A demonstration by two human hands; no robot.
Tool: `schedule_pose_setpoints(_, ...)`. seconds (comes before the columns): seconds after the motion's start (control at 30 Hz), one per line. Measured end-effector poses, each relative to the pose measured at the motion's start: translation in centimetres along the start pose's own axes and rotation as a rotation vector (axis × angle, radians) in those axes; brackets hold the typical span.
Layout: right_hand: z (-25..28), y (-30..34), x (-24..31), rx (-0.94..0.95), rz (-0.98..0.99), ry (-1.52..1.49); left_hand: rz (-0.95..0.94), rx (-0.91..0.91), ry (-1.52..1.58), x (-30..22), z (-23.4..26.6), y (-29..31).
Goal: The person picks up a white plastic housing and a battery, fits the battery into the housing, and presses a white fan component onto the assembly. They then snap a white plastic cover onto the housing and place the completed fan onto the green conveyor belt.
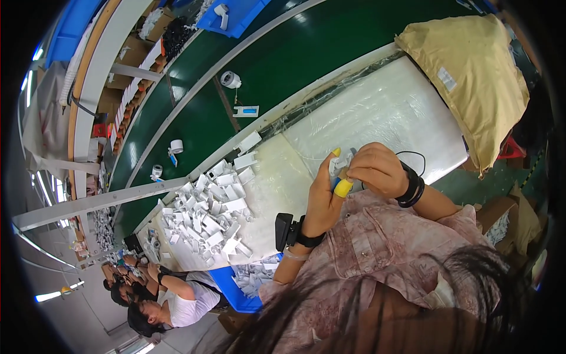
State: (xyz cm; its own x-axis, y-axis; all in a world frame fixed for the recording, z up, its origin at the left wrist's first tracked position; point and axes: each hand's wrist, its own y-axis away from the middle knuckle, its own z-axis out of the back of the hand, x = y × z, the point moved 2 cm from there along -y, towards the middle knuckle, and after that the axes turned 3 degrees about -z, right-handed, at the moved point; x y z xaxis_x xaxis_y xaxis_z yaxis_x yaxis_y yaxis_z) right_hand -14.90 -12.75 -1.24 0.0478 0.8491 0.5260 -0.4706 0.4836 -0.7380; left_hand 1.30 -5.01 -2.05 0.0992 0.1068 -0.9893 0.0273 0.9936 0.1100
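In front of my chest, my left hand grips a small white plastic piece between fingers that wear yellow finger cots. A bit of blue shows at the piece. From the other side, my right hand pinches the same piece with its fingers curled, and they hide much of it. Black bands circle both wrists. On the table to my left lies a heap of white plastic parts, apart from both hands.
Beyond the table runs a green conveyor carrying several white round units. A large tan bag stands at the far right. Below the heap, a blue bin holds more parts. Another person sits at lower left.
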Motion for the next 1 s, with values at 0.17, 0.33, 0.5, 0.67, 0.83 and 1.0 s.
schedule_pose_setpoints(0.17, 0.2, -0.2, 0.1, 0.032, 0.0, 0.008, -0.016, -0.035, -0.066, 0.0, -0.1, 0.1)
schedule_pose_setpoints(0.33, 0.3, -0.2, 0.0, 0.059, -0.006, 0.013, -0.027, -0.031, -0.126, 0.0, -0.1, 0.0)
schedule_pose_setpoints(0.5, 0.1, -0.2, -0.1, 0.052, -0.011, 0.018, -0.037, -0.026, -0.165, 0.0, 0.1, 0.0)
schedule_pose_setpoints(0.67, -0.2, -0.2, -0.3, 0.057, -0.012, 0.016, -0.158, -0.054, -0.287, 0.7, 0.2, 0.0)
schedule_pose_setpoints(0.83, -0.6, -0.2, -0.2, 0.041, -0.029, 0.013, -0.156, -0.088, -0.298, 0.8, 0.1, 0.0)
schedule_pose_setpoints(1.0, -0.9, -0.7, 0.2, 0.029, -0.032, 0.007, -0.205, -0.143, -0.323, 1.0, 0.0, 0.4)
